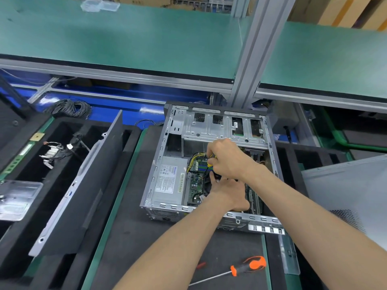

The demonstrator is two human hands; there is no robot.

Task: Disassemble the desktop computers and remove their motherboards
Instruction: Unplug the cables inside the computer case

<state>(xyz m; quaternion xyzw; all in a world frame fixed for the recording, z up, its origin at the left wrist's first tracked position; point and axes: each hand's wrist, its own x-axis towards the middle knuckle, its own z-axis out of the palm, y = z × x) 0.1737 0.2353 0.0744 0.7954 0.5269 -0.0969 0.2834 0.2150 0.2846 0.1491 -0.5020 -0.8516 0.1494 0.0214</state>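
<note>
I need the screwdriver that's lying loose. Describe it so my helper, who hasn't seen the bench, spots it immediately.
Start at the open computer case in the middle of the bench. On the black mat nearer the person, below the forearms, lies the screwdriver. Its orange and black handle and long thin steel shaft mark it out.

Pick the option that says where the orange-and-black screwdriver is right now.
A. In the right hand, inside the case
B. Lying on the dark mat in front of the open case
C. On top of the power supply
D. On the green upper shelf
B: the screwdriver lies untouched on the dark mat, in front of the open case, while both hands work inside it.
</note>
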